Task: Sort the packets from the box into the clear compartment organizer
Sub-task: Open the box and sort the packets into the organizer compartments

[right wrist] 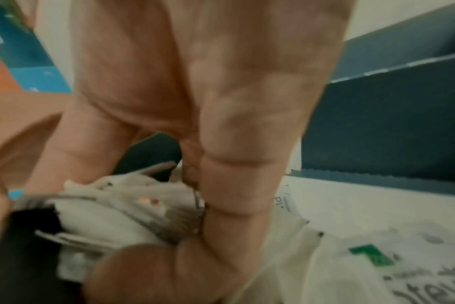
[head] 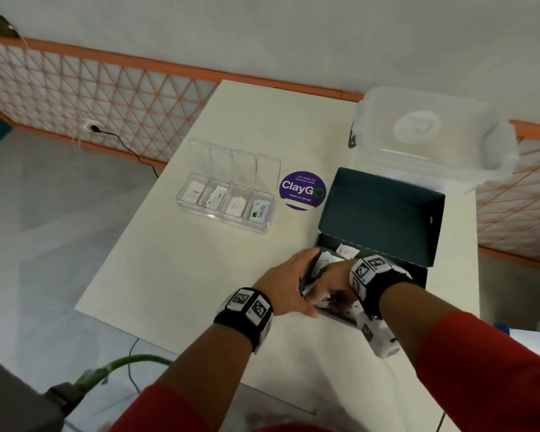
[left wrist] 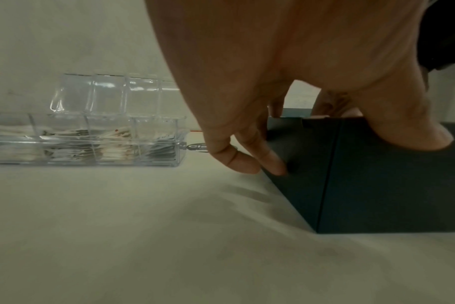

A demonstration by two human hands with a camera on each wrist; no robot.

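Observation:
A dark green box [head: 384, 213] stands open on the white table [head: 175, 269], its lid tilted back. My left hand [head: 296, 280] grips the box's near left corner, fingers [left wrist: 269, 158] on one outer face and thumb on the other. My right hand [head: 331, 283] is down inside the box, its fingers [right wrist: 231, 185] curled round a bunch of white packets [right wrist: 122, 207]. A Stevia packet [right wrist: 377, 265] lies loose on the box floor. The clear compartment organizer [head: 264, 227] sits left of the box with its lids up and packets in all its compartments.
A purple round ClayGo sticker [head: 302, 190] lies between the organizer and the box. A large clear lidded storage bin [head: 430, 132] stands behind the box at the table's back right. The table's left edge drops to the floor, where a green cable [head: 122, 364] runs.

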